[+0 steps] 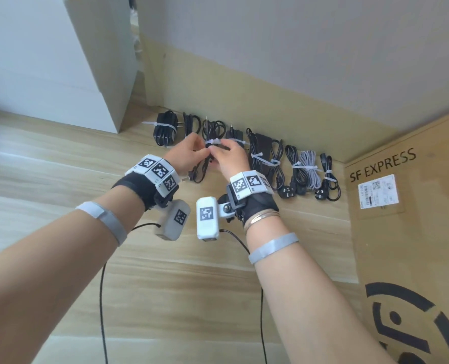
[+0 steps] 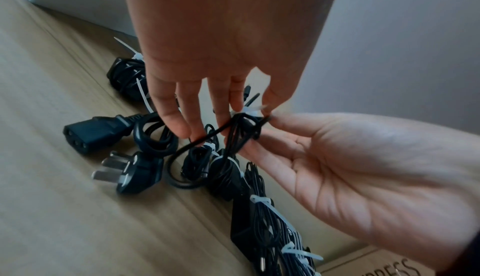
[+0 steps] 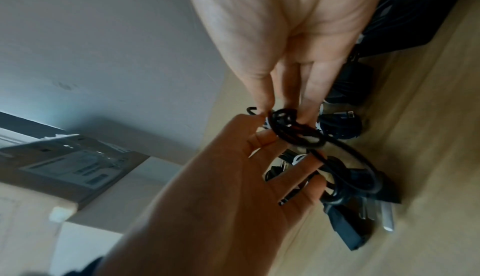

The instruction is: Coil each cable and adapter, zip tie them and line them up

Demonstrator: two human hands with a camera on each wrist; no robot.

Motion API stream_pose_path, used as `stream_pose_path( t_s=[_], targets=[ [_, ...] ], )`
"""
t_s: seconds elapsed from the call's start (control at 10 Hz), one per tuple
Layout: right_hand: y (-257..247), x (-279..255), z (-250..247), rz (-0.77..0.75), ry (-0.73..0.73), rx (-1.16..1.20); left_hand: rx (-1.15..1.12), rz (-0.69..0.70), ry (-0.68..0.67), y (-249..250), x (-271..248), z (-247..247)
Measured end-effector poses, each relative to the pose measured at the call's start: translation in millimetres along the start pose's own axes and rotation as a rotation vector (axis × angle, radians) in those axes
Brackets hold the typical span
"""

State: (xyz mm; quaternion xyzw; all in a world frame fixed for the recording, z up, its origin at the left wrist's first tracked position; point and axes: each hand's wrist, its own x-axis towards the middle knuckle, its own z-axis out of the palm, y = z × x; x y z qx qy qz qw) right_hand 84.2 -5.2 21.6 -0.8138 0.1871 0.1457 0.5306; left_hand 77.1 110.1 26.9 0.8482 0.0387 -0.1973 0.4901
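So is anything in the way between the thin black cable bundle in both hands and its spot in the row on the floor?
Nothing visible. The left hand and right hand pinch the thin black cable bundle at its white zip tie, above the row of tied cables along the wall.

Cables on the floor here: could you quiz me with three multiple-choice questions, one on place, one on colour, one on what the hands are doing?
1. Where does the cardboard box stand?
A. right of the row
B. left of the row
C. on the bundles

2. What colour is the braided cable?
A. red
B. grey-white
C. green

3. What do the left hand and right hand do?
A. rest flat on the floor
B. both hold a black cable with a zip tie
C. hang idle

Answers: A, the box stands past the row's right end; B, its pale weave; C is wrong and B right, fingers pinch the coil.
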Motion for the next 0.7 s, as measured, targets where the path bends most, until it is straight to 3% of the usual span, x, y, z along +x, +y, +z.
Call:
stream_pose_path(
  t_s=[0.1,0.3,0.5,0.7],
  targets=[
    [3.2,23.7,3.4,-0.040,0.063,0.010,-0.023,0.002,0.027,-5.4,21.1,-2.2],
    [8.0,51.9,11.0,-0.076,-0.005,-0.035,0.065,0.014,0.069,-12.4,55.8,-7.8],
    [15.3,69.0,16.4,-0.105,0.039,-0.136,0.078,0.010,0.052,-28.4,72.6,-6.8],
    [17.7,71.3,17.2,-0.138,0.111,-0.222,0.170,0.032,0.172,-26.9,73.5,-3.4]
  ],
)
